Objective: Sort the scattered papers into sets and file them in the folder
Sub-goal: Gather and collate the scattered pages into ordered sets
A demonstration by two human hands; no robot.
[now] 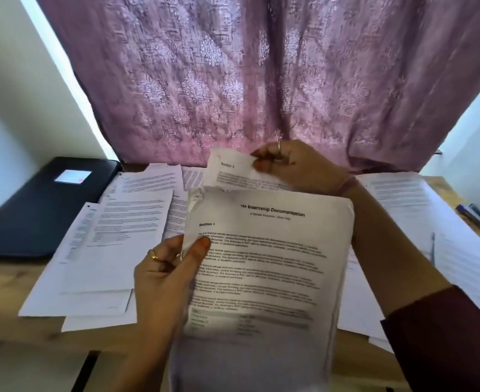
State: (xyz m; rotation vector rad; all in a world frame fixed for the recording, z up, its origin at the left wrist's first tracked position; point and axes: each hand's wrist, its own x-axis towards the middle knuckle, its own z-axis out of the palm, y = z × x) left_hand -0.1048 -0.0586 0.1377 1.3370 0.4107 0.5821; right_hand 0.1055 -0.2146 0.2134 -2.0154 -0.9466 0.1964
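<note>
My left hand (168, 275) grips the left edge of a stack of printed papers (264, 267) headed "Internship Documentation", thumb on the front page, holding it raised above the table. Its top left corner is torn and curled. Behind the stack, my right hand (295, 165) pinches the top edge of a single sheet (233, 172) with a "Section" heading. A closed black folder (43, 205) with a white label lies flat at the far left of the table. Loose printed pages (125, 230) lie spread across the table on the left, and more pages (420, 210) on the right.
The wooden table (4, 281) shows bare wood along its front left edge. A mauve patterned curtain (261, 80) hangs just behind it. A small dark pen-like object (473, 215) lies at the far right edge. White walls flank both sides.
</note>
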